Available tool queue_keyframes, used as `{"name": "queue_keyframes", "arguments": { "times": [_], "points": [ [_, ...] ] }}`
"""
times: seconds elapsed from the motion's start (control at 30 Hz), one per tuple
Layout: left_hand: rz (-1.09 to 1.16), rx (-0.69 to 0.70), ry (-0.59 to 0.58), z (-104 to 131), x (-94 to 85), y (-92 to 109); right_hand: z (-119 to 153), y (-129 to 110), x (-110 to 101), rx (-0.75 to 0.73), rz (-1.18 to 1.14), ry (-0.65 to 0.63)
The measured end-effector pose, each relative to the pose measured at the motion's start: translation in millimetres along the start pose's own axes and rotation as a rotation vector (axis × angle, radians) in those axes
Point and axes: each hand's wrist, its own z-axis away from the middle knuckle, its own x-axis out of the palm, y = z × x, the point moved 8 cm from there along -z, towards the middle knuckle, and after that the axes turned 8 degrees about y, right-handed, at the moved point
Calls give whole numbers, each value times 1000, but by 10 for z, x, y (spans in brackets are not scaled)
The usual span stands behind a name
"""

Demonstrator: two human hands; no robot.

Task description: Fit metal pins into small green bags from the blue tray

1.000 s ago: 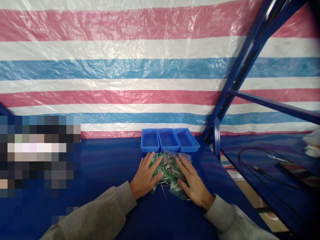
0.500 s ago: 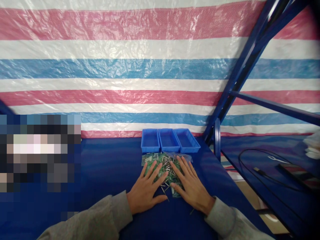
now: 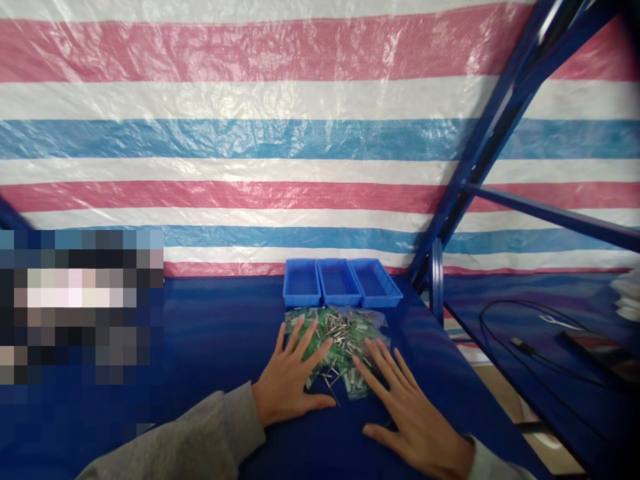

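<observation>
A pile of loose metal screws point(image 3: 340, 330) and green-and-clear plastic bags point(image 3: 356, 380) lies on the blue table point(image 3: 215, 347). My left hand point(image 3: 290, 380) is spread palm down, its fingertips over the left edge of the pile. My right hand point(image 3: 410, 407) is also spread, with its fingertips at the pile's lower right edge and its thumb apart over the table. Neither hand holds anything. Just behind the pile stand three blue trays side by side: a left one point(image 3: 302, 280), a middle one point(image 3: 339, 280) and a right one point(image 3: 376, 280). Nothing shows inside them.
A striped plastic sheet point(image 3: 250, 140) hangs behind the table. At the right are a blue metal frame point(image 3: 465, 167) and a second dark surface with a black cable point(image 3: 520, 303) and a white object point(image 3: 625, 293). A pixelated patch covers the left side.
My right hand has moved back toward me and to the right, uncovering more of the screws and bags. My left hand has barely shifted.
</observation>
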Motion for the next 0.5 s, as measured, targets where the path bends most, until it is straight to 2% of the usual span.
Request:
{"name": "queue_keyframes", "arguments": {
  "times": [0.3,0.5],
  "points": [
    [39,-70,-47,-67,80,-215,-400,146,145,-10,4,-34],
    [72,-69,-86,-125,141,-308,-520,161,91,0,74,47]
  ]
}}
